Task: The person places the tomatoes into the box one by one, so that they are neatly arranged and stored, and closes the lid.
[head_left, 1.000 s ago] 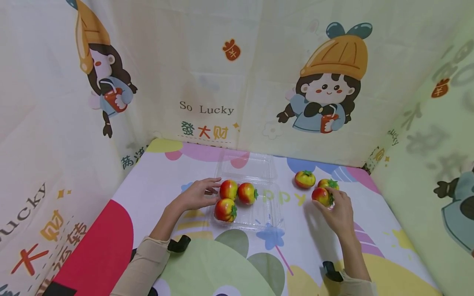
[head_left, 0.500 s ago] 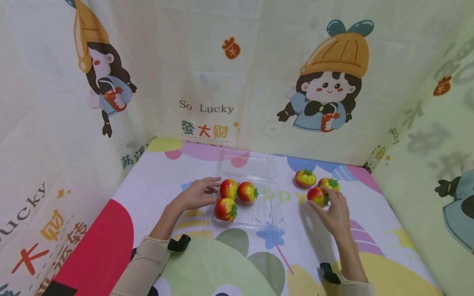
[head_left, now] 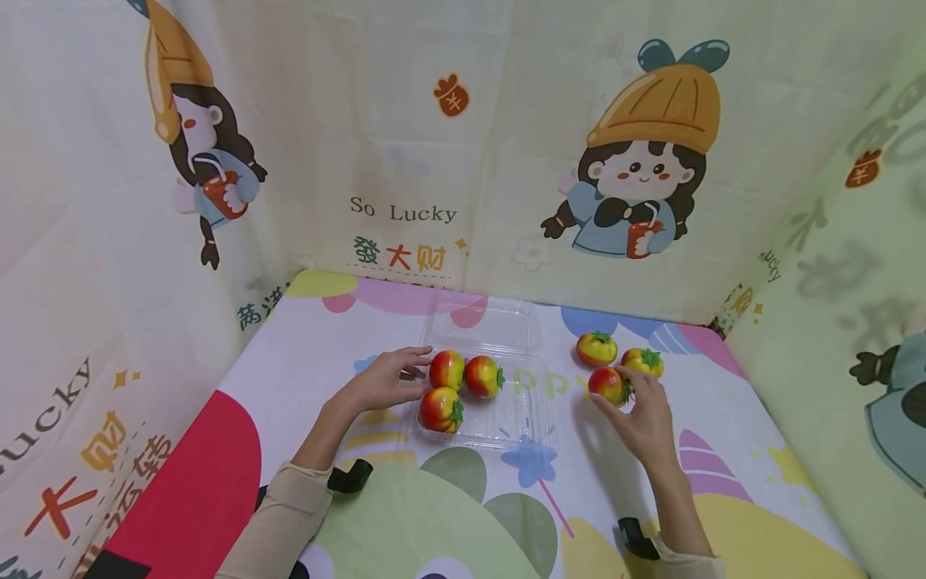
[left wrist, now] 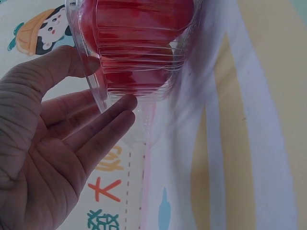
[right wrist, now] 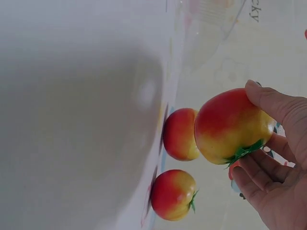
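A clear plastic clamshell box (head_left: 506, 414) lies with its lid folded back. Three red-and-yellow tomatoes with green leafy tops sit in its left part, one of them a front tomato (head_left: 440, 410). At the box's left edge is my left hand (head_left: 387, 382), its thumb and loosely extended fingers touching the plastic rim. My right hand (head_left: 646, 414) pinches another tomato (right wrist: 232, 127) between thumb and fingers, raised above the table to the right of the box. Its green leaves face the palm in the right wrist view.
Two more tomatoes stand behind the right hand, a left one (head_left: 596, 349) and a right one (head_left: 642, 362). The table (head_left: 579, 482) has a colourful printed cover. Printed cloth (head_left: 499, 161) hangs at the back and both sides.
My right hand has carried its tomato leftward, away from the two on the table and towards the box. The left hand and the box have stayed in place.
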A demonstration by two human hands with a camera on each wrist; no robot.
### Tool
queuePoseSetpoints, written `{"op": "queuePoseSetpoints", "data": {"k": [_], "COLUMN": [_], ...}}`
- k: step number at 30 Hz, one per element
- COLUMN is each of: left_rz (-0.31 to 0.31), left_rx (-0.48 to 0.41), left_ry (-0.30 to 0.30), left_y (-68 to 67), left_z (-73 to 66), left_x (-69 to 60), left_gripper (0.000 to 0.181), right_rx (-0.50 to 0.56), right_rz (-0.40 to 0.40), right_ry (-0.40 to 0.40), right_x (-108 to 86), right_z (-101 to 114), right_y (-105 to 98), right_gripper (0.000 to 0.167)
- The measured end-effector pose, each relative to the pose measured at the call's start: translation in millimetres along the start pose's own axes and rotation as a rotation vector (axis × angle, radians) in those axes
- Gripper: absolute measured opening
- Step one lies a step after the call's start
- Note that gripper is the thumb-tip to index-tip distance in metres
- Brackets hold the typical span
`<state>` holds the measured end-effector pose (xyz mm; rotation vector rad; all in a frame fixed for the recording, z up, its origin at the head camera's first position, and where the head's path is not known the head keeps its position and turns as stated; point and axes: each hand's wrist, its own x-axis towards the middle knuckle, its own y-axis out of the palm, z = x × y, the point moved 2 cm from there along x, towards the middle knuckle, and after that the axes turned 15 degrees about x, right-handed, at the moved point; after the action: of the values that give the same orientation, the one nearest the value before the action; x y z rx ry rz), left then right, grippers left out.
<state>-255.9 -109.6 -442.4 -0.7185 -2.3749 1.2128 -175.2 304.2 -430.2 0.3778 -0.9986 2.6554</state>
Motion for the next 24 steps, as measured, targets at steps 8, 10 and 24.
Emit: {"op": "queuePoseSetpoints", "data": {"k": [8,10,24], "left_rz": [-0.004,-0.005,-0.013], "left_rx": [0.005,0.008,0.013], "left_ry": [0.005,0.004,0.014], "left_y": [1.1,1.3,1.8], "left_z": [0.1,0.1,1.0], "left_x": [-0.3,-0.3,0.0], "left_gripper": [0.057,0.057,0.057], "right_rx": [0.014,0.021,0.053], "right_rz": [0.006,0.001,0.019], "right_ry": [-0.018,-0.037,-0.073], "right_x": [-3.2,-4.2,-8.9], "right_z": [6.8,8.5,27.0], "right_y": [4.8,6.5,14.2], "right_gripper": [0.066,0.066,0.068]}}
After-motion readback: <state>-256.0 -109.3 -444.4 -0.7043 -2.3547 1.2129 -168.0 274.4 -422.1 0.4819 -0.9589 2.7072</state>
